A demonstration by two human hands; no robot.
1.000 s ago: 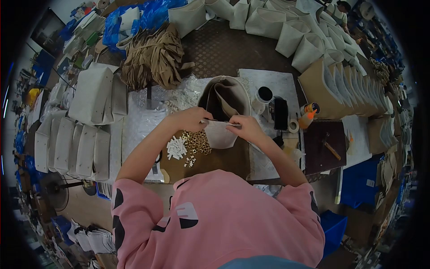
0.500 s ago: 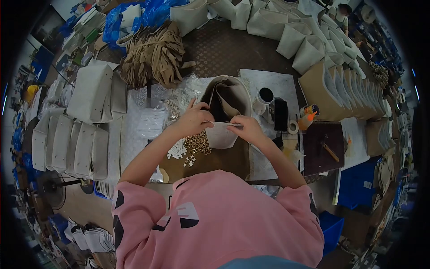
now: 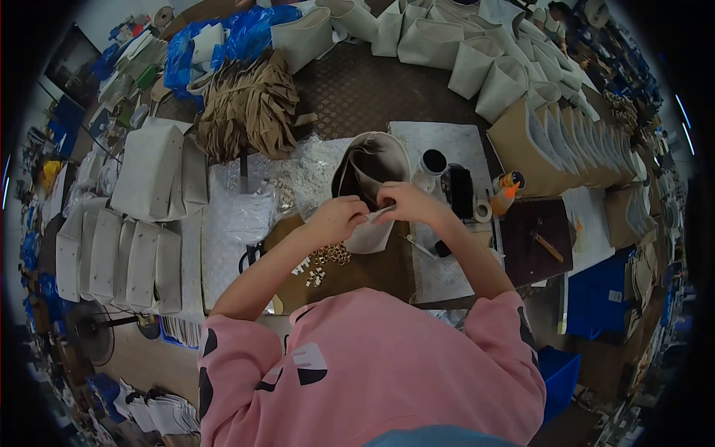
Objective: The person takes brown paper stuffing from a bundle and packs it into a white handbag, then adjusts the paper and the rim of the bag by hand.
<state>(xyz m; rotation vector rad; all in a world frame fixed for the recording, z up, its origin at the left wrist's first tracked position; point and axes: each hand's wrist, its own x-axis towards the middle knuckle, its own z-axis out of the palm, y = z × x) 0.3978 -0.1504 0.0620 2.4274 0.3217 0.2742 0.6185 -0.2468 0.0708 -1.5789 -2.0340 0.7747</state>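
Observation:
A light grey fabric bag [image 3: 369, 237] with a dark inside stands open in front of me, its near flap toward my body. My left hand [image 3: 339, 220] pinches the left part of the flap's upper edge. On the right side of that edge, my right hand [image 3: 410, 203] grips the fabric, fingers bent. Both hands are close together; anything small between the fingertips is hidden. Gold metal rings [image 3: 333, 254] and small white pieces [image 3: 316, 277] lie on the brown mat [image 3: 298, 293], partly under my left forearm.
An open jar [image 3: 433, 162], a black object [image 3: 460, 191], a tape roll [image 3: 482, 211] and an orange-tipped bottle [image 3: 504, 198] stand to the right. A hammer [image 3: 550, 247] lies on a dark board. Grey bags [image 3: 149, 173] are at left; a person [image 3: 551, 22] is at the far right.
My left hand has come back to the flap from beside it, and my right hand has moved up and inward. The flap's edge now tilts. The view has shifted slightly.

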